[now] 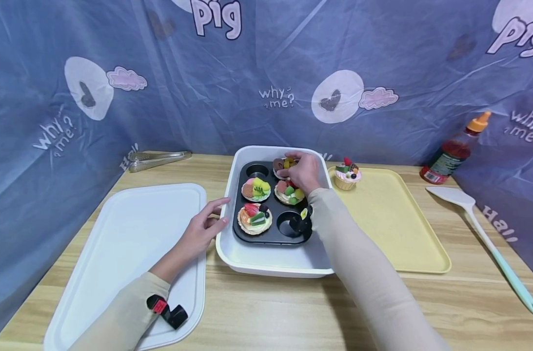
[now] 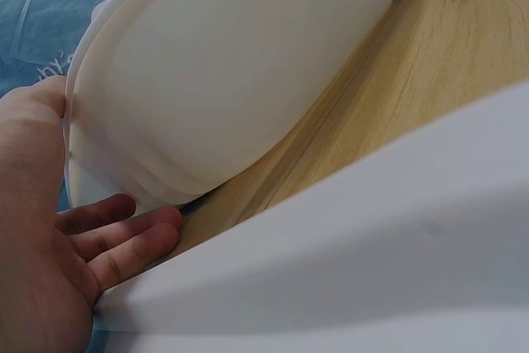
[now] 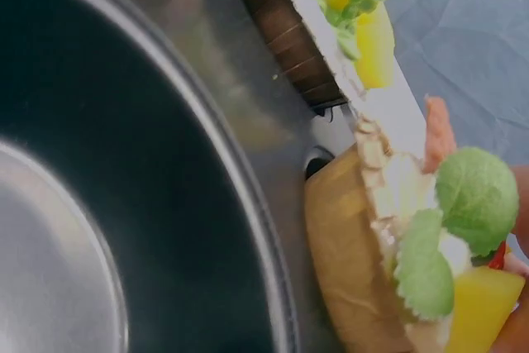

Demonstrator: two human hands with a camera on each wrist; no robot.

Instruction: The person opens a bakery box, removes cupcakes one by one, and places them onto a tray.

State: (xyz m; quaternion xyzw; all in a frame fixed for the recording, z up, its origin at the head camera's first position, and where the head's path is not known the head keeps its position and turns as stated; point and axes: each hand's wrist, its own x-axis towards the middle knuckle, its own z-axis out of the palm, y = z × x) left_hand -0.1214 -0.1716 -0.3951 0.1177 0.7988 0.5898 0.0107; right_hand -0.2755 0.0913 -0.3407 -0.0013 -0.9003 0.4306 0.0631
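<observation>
A black muffin pan (image 1: 270, 239) lies inside a white bin (image 1: 275, 265), with several fruit-topped tarts in its cups. My right hand (image 1: 305, 171) reaches over the pan's far right cup. Its thumb and fingers grip a tart with brown and yellow topping (image 1: 280, 165), partly covered by the hand. Nearer in that column sits a green-and-yellow-topped tart (image 3: 339, 245), its tan cup showing in the right wrist view. My left hand (image 1: 202, 226) touches the bin's left side, fingers relaxed. In the left wrist view several fingers (image 2: 136, 254) lie loosely bent beside the outer wall.
A white tray (image 1: 130, 234) lies on the left, under my left forearm. On the right, a yellow tray (image 1: 393, 219) bears a cupcake (image 1: 347, 175). Metal tongs (image 1: 158, 159) lie at the back left. A sauce bottle (image 1: 450, 153) and a white spatula (image 1: 481, 229) are at far right.
</observation>
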